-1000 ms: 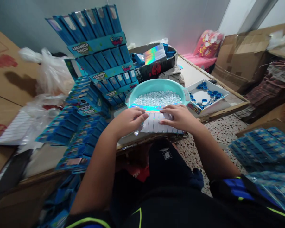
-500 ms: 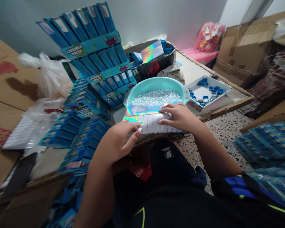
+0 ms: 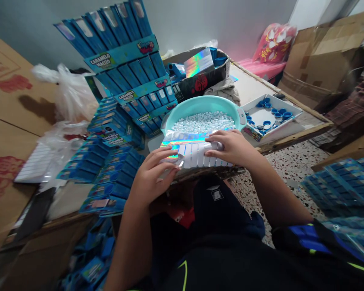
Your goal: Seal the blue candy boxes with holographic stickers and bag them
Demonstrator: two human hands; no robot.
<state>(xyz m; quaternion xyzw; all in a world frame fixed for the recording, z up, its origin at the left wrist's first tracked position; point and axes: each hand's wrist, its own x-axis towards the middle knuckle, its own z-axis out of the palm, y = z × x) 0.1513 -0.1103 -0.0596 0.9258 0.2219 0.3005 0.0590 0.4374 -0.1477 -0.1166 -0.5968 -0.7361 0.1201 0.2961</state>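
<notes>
Right hand (image 3: pixel 229 147) likely steadies glossy silver-white striped sheet (image 3: pixel 195 155); left hand (image 3: pixel 150 178) curls at left end; whether fingers grip, unclear.

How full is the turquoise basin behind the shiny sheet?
Partly full: small white pieces lie in the basin, its far inner wall bare above them. The shiny sheet hides much of its near rim.

Grey wall (image 3: pixel 194 24), speckled floor (image 3: pixel 295 161)
</notes>
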